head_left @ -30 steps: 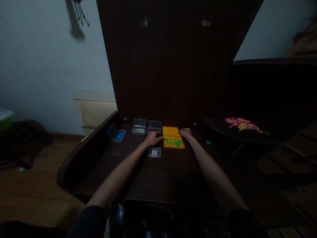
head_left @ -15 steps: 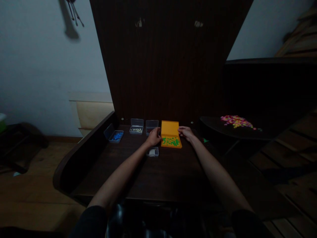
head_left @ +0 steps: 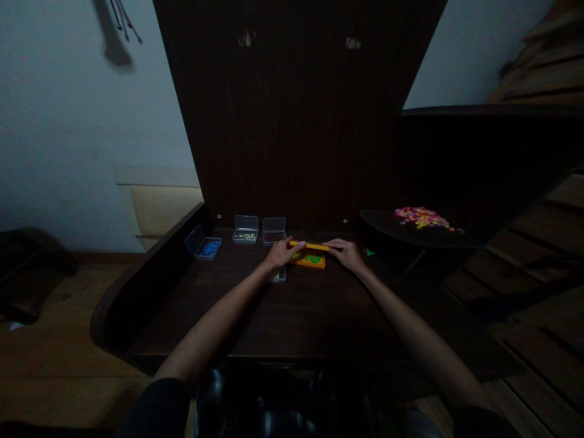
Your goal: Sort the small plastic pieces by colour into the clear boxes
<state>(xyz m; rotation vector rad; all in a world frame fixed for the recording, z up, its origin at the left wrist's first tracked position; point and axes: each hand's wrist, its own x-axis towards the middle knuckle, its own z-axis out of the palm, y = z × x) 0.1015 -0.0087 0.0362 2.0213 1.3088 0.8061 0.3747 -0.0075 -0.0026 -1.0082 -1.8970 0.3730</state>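
A yellow-orange hinged box [head_left: 318,264] stands on the dark desk with small green pieces [head_left: 311,258] inside. Its lid [head_left: 310,246] is tilted partway down over them. My left hand [head_left: 278,253] grips the lid at its left end, thumb along the edge. At the right end, the fingers of my right hand [head_left: 347,252] are closed on the same lid. Partly hidden under my left hand is a small clear case [head_left: 280,277]. Just behind that hand stands an open clear case with dark red pieces [head_left: 274,237].
Farther left are open clear cases with pale pieces [head_left: 245,236] and with blue pieces [head_left: 208,248]. A heap of pink, red and yellow pieces [head_left: 422,217] lies on the side shelf [head_left: 456,240]. Something green [head_left: 368,252] lies right of my right hand. A raised board [head_left: 146,286] edges the desk's left.
The box lid has swung from upright to partway down, with both hands now on it. My right hand has come forward along with the lid. The whole view has shifted slightly.
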